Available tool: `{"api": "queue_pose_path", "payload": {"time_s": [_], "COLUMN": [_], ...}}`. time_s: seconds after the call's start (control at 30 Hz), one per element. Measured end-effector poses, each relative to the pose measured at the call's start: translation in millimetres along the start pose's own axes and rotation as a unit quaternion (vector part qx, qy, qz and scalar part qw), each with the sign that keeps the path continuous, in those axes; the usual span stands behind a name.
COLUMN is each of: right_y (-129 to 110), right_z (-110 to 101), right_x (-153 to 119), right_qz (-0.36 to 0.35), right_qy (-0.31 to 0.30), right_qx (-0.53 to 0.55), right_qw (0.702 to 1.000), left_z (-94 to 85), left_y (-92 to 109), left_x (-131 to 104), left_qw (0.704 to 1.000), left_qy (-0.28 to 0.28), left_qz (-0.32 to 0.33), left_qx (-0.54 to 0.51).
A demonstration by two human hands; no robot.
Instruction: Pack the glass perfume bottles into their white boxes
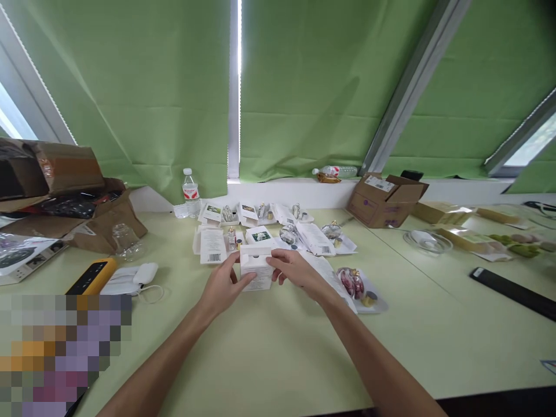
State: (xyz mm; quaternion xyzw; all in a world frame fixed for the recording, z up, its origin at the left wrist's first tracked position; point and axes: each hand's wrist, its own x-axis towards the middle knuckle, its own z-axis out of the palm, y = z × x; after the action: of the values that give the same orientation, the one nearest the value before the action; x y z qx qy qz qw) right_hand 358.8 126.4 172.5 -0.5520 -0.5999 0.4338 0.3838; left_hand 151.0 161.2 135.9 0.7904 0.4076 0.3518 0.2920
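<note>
A small white printed carton stands in front of me at mid-table, its top flap raised. My left hand grips its left side, thumb across the front. On the opposite side, my right hand has its fingers curled at the upper right edge and flap. Behind it lie opened white packages, some with clear glass bottles in them. To the right of my right hand, a package holds reddish glass bottles and a gold cap.
A water bottle stands by the wall; another bottle lies on the ledge. A cardboard box sits at back right, brown packaging at left. A yellow-black device and white adapter lie left, a black bar right.
</note>
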Motion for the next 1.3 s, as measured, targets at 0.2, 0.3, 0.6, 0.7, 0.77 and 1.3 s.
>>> {"api": "queue_pose_path", "payload": {"time_s": [0.2, 0.3, 0.6, 0.7, 0.77, 1.3], "right_y": [-7, 1, 3, 6, 8, 4], "right_z": [-4, 0, -13, -15, -14, -12], "right_x": [8, 4, -5, -4, -3, -6], "right_qz": [-0.058, -0.067, -0.064, -0.067, -0.067, -0.061], "right_qy": [-0.013, 0.003, -0.047, -0.037, -0.026, -0.019], "right_qx": [-0.078, -0.043, -0.022, -0.001, 0.007, 0.008], "right_qw": [0.995, 0.997, 0.997, 0.997, 0.997, 0.998], "left_z": [-5.0, -7.1, -7.0, -6.8, -6.7, -6.3], "left_y": [4, 5, 3, 3, 4, 3], "left_x": [-3, -3, -3, -3, -3, -2], "left_qw": [0.997, 0.996, 0.998, 0.998, 0.997, 0.992], "left_qy": [0.048, 0.054, 0.035, 0.032, 0.035, 0.062], "left_qz": [0.051, 0.064, 0.029, 0.024, 0.019, 0.010], "left_qx": [-0.010, -0.015, -0.041, -0.053, -0.065, -0.107]}}
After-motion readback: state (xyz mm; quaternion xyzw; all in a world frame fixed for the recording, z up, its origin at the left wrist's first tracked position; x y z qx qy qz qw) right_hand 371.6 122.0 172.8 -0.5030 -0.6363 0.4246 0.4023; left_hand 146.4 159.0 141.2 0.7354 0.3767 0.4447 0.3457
